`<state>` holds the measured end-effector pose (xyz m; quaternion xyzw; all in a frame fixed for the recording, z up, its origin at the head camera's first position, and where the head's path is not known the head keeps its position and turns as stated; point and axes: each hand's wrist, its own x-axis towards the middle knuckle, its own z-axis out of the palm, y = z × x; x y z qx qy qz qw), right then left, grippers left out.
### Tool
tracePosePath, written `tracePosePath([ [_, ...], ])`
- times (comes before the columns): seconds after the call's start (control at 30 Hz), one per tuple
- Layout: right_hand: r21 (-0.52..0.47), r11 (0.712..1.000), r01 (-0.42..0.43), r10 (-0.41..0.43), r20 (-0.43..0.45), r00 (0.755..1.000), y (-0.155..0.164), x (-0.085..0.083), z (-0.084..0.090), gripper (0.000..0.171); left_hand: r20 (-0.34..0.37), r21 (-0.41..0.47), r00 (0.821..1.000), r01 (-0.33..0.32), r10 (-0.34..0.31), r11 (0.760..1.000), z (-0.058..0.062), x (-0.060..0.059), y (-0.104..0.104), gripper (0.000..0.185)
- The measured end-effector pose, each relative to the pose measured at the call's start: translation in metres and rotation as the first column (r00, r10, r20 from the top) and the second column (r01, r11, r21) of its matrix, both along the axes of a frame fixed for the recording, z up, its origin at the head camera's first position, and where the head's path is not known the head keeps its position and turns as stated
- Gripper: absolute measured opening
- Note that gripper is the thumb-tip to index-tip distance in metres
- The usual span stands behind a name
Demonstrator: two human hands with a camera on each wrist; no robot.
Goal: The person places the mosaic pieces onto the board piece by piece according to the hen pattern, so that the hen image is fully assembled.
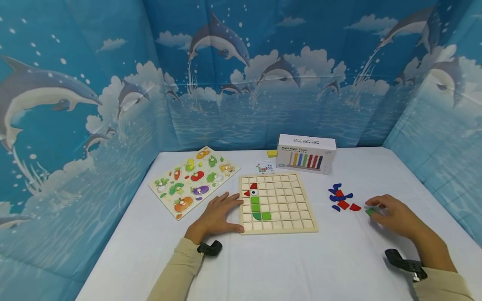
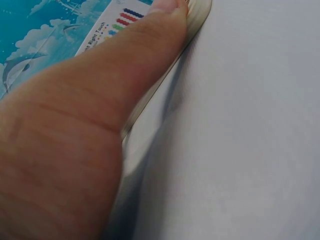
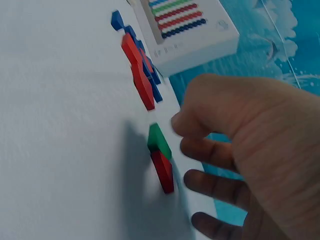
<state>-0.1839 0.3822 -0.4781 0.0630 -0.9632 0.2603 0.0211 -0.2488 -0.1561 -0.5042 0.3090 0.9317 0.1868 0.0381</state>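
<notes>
A wooden grid board (image 1: 278,221) lies at the table's centre, with a few red and green pieces set in its left columns. My left hand (image 1: 226,211) rests flat against the board's left edge, fingers straight, thumb along the near corner; in the left wrist view the thumb (image 2: 125,75) lies along the board's rim (image 2: 200,15). My right hand (image 1: 382,210) sits to the right, fingers loosely curled, tips beside a small green piece (image 1: 370,211) (image 3: 159,139) on the table. A red piece (image 3: 164,172) lies against it. No grip shows.
Loose blue and red pieces (image 1: 340,196) lie between the board and my right hand. A vegetable peg puzzle (image 1: 193,179) sits at the left. A white box (image 1: 306,154), a small card (image 1: 265,167) and a yellow block (image 1: 272,153) stand behind. Dolphin-print walls enclose the table.
</notes>
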Motion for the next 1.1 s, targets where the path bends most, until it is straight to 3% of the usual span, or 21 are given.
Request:
tracePosePath([
  [0.17,0.035,0.999,-0.006,0.005,0.031,1.0,0.009,0.0,-0.002,0.04,0.004,0.016,1.0,0.003,-0.003,1.0,0.0,0.0,0.0,0.095],
  [0.47,0.075,0.995,0.059,-0.054,-0.058,0.997,0.006,-0.005,-0.01,0.036,-0.002,0.014,1.0,0.007,-0.007,1.0,0.0,-0.001,-0.001,0.095],
  [0.83,0.08,0.992,0.095,-0.092,-0.033,0.995,0.007,-0.005,-0.012,0.028,-0.004,0.016,1.0,0.009,-0.009,1.0,-0.003,-0.001,-0.001,0.095],
  [1.1,0.093,0.994,0.055,-0.051,-0.05,0.997,0.007,-0.005,-0.013,0.032,0.005,0.005,1.0,0.002,-0.002,1.0,-0.003,-0.001,-0.001,0.096],
])
